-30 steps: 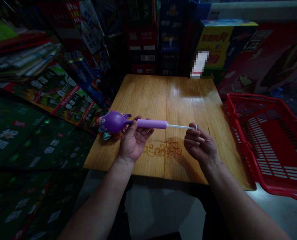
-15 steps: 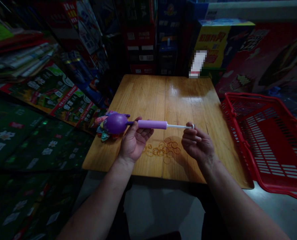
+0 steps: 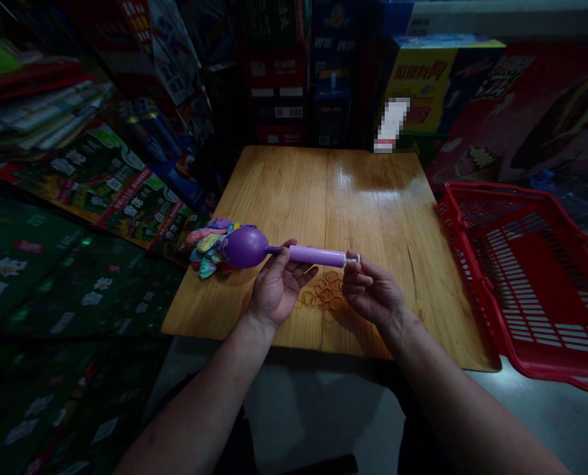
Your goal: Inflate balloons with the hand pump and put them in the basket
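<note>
A purple balloon [image 3: 245, 247], partly inflated, sits on the left end of a lilac hand pump [image 3: 317, 256]. My left hand [image 3: 275, 287] pinches the balloon's neck against the pump's nozzle end, thumb on top. The fingers of my right hand [image 3: 370, 287] close on the white handle at the pump's right end, and only a short stretch of the rod shows. Beneath my hands, orange rubber bands [image 3: 318, 295] lie loose on the wooden table [image 3: 294, 191]. Behind the purple balloon is a pile of colourful uninflated balloons [image 3: 208, 254].
A red plastic basket [image 3: 536, 290] stands at the table's right edge. Green cartons [image 3: 41, 270] are stacked along the left side. More boxes [image 3: 278, 86] stand behind the table, with a yellow and blue box [image 3: 422, 82] at the back right.
My right hand has moved left, pushing the white rod most of the way into the pump. My left hand, with the balloon and pump, has shifted slightly right; the balloon looks similar in size.
</note>
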`<state>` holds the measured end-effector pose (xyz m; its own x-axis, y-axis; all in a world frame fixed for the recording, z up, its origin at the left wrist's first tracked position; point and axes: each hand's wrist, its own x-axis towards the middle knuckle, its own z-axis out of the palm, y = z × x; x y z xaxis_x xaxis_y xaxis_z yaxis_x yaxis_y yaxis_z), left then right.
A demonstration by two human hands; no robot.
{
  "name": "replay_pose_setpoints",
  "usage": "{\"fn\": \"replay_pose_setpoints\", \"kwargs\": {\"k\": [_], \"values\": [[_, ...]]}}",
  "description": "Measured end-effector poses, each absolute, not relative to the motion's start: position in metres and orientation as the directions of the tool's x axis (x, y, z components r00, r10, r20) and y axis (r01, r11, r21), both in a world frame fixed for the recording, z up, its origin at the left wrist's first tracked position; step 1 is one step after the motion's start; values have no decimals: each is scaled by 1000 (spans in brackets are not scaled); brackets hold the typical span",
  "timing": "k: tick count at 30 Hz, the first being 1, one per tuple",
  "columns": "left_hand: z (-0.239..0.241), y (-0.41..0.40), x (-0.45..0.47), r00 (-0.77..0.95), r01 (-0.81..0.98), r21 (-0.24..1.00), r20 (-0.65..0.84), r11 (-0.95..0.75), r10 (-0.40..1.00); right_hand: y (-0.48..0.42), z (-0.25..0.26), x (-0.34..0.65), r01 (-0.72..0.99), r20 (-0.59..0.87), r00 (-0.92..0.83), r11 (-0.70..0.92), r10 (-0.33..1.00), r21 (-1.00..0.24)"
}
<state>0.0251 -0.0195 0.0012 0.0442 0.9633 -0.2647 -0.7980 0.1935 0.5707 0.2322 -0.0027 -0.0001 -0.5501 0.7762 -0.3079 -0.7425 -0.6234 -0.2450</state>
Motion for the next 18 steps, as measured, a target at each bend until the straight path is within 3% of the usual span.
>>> {"fn": "replay_pose_setpoints", "kwargs": {"k": [7,12,18], "values": [[11,-10,-4,-71,-779,622,-223,86,972,4,20,254,-822,-242,-440,-496,865,-279],[10,-24,10,14,-772,618,-218,149,976,-6,8,237,-754,-328,-505,-593,798,-283],[8,-21,14,22,-781,602,-242,168,970,-5,9,238,-719,-316,-542,-625,779,-306]]}}
